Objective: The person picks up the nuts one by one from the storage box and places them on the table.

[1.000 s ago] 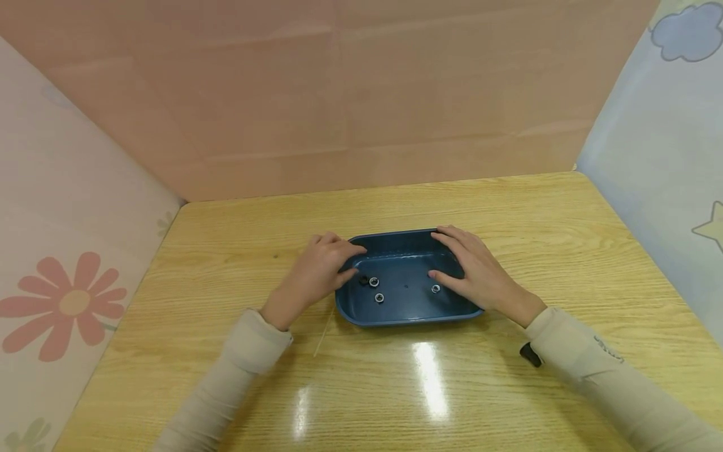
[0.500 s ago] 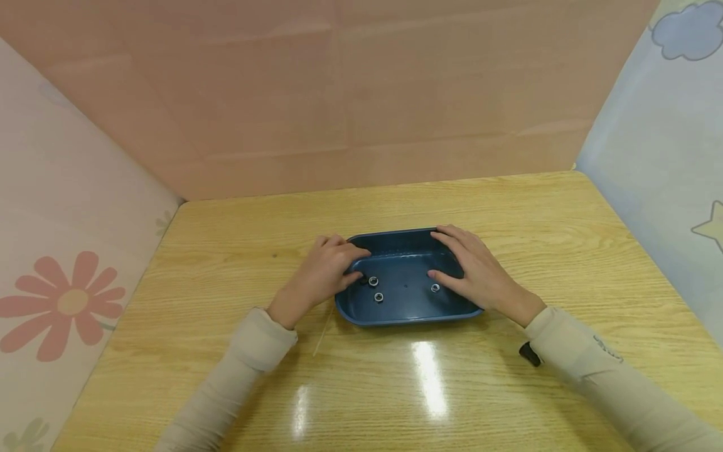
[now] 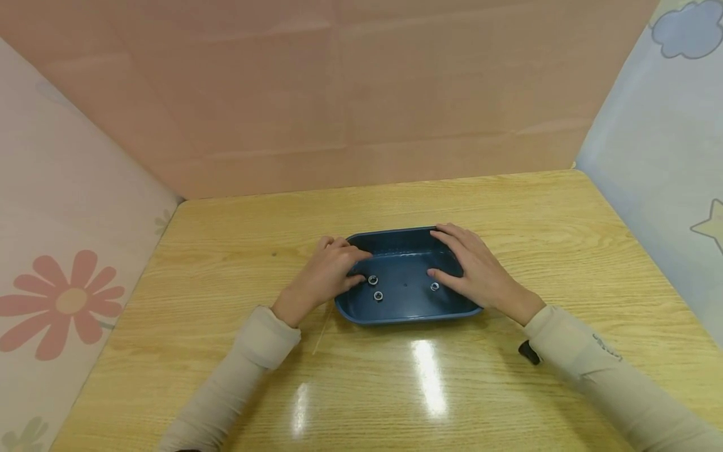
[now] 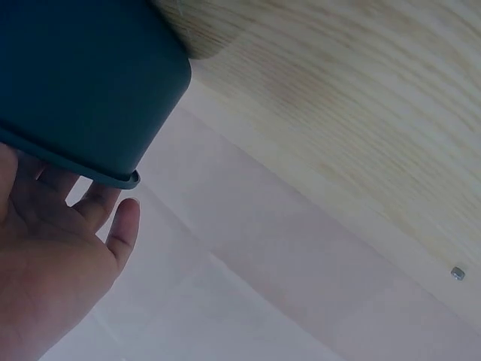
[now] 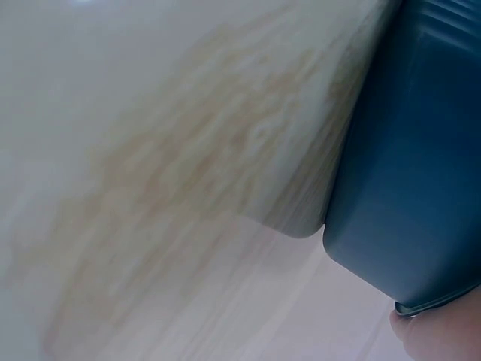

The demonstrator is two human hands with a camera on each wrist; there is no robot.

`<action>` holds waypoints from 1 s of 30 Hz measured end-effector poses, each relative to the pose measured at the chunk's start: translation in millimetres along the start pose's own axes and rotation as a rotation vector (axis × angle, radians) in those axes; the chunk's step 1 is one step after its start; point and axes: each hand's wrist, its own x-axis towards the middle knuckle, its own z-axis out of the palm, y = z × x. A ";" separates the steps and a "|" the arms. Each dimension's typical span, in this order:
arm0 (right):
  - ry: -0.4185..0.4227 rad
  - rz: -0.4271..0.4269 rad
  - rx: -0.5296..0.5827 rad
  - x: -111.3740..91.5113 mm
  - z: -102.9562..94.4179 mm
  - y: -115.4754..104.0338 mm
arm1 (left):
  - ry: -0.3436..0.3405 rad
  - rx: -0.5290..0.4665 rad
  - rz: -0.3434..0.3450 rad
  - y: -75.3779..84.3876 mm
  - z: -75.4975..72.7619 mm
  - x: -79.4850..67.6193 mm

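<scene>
A blue plastic tray [image 3: 405, 321] sits mid-table with three silver nuts in it: one nut [image 3: 373, 280] beside my left thumb, a second nut [image 3: 378, 295] nearer me, and a third nut [image 3: 435, 286] below my right thumb. My left hand [image 3: 327, 276] reaches over the left rim, thumb and index finger apart inside; its other fingers are partly hidden behind the rim in the left wrist view. Over the right rim lies my right hand [image 3: 480, 270], fingers spread, thumb inside. Only a bit of it shows in the right wrist view. The black nut is out of sight.
The wooden table [image 3: 226, 251] carries a thin pale stick [image 3: 322, 329] left of the tray. A black object [image 3: 529, 353] lies partly under the right sleeve. A pink-brown backdrop [image 3: 339, 94] closes off the back, with patterned panels at both sides.
My left hand has moved slightly right, further into the tray. Its thumb now covers the spot where a black nut showed a second ago. The right hand and the silver nuts stay put.
</scene>
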 end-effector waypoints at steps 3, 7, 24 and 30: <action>0.000 -0.001 -0.001 0.1 0.1 0.3 | -0.025 -0.005 -0.009 0.1 1.5 1.7; 0.001 -0.003 -0.002 0.2 0.4 0.2 | -0.064 -0.017 -0.029 1.2 2.5 3.4; -0.008 0.015 -0.006 -0.1 -0.3 0.5 | -0.159 -0.009 -0.071 5.9 4.3 8.9; -0.009 0.017 -0.007 -0.4 0.6 1.2 | -0.170 -0.006 -0.095 7.8 6.4 10.4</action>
